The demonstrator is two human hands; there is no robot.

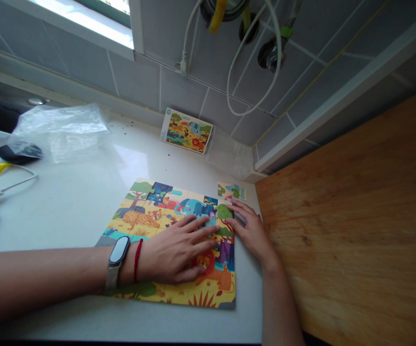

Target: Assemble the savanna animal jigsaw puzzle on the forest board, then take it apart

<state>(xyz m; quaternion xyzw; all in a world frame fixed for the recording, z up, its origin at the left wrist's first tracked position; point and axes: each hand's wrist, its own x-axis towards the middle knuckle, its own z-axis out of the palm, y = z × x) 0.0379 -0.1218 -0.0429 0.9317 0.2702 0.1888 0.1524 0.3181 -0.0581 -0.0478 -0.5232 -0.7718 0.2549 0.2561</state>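
A jigsaw puzzle (141, 218) with a leopard, an elephant and a lion lies on the white countertop, its pieces joined into one sheet. My left hand (181, 247) rests flat across its middle, fingers spread, hiding part of the picture. At the puzzle's upper right edge is my right hand (249, 228), fingers apart and fingertips touching the border pieces. Just beyond those fingertips lie loose puzzle pieces (232, 190); their exact number is hard to tell. A few dark blue and purple pieces (159, 193) differ from the yellow scene around them.
A picture card (188, 130) of the same scene leans on the tiled wall. Beside it lies a clear plastic bag (229, 154); a larger plastic bag (60, 129) sits near the sink. A wooden board (355, 216) stands at the right. A white cable (276, 57) hangs above.
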